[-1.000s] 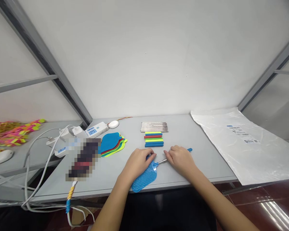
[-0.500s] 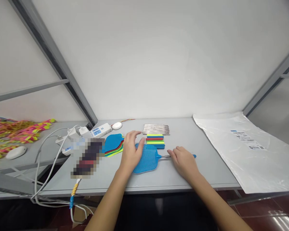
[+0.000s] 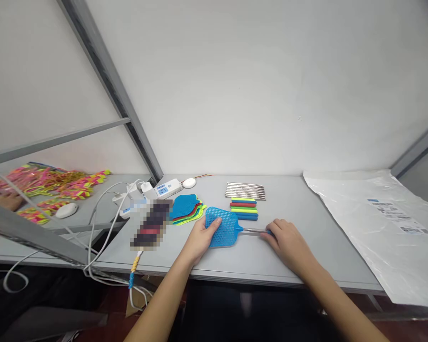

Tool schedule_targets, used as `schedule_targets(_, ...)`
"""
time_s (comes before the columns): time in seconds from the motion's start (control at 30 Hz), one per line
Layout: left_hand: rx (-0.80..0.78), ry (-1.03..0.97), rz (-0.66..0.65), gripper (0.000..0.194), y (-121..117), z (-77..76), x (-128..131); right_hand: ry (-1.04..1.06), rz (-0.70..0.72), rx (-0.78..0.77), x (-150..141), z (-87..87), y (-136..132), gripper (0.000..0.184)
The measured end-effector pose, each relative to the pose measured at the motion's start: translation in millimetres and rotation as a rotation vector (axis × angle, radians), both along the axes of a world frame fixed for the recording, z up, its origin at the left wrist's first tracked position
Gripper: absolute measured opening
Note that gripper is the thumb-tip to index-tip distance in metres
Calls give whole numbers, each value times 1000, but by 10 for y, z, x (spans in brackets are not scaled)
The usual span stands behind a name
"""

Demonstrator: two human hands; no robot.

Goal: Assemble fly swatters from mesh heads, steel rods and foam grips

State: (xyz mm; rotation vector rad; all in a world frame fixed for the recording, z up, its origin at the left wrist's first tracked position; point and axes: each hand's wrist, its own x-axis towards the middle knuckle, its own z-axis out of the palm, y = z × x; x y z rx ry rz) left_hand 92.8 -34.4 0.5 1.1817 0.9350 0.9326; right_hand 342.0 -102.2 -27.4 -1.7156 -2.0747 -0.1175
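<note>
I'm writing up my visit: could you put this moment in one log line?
left hand: holds blue mesh head | right hand: holds blue handle | between: metal shaft | nearby: coloured tubes, silver rods, stacked mesh heads

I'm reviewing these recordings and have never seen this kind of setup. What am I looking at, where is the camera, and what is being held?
There's no machine here: these are a person's bare hands. Every picture comes from one camera worn on the head, looking forward and down. The left hand pinches the mesh head of a blue fly swatter, thumb on top; the right hand closes around its handle end. On the grey table, just beyond the swatter, lie coloured tubes, then a row of metal rods. To the left are stacked swatter heads and a white power strip; to the right, a large white plastic package.
</note>
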Motion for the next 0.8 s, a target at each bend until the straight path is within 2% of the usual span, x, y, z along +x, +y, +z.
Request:
schedule_targets(0.2, -84, 19, -53, 40, 37, -18, 13, -25, 90, -97, 45, 16, -13, 34)
schedule_targets(0.33, -117, -31, -63, 39, 56, -17, 72, -72, 77, -64, 56, 17, -2, 33)
schedule_targets(0.5, -68, 69, -70, 36, 86, -48, 95, -111, 66, -45, 71, -5, -2, 31)
schedule_targets(0.67, -94, 74, -100, 39, 104, -48, 70, -23, 68, -104, 60, 12, -13, 30)
schedule_targets(0.8, -186, -64, -126, 37, 137, -42, 34, 108, 32, -163, 58, 21, -24, 29)
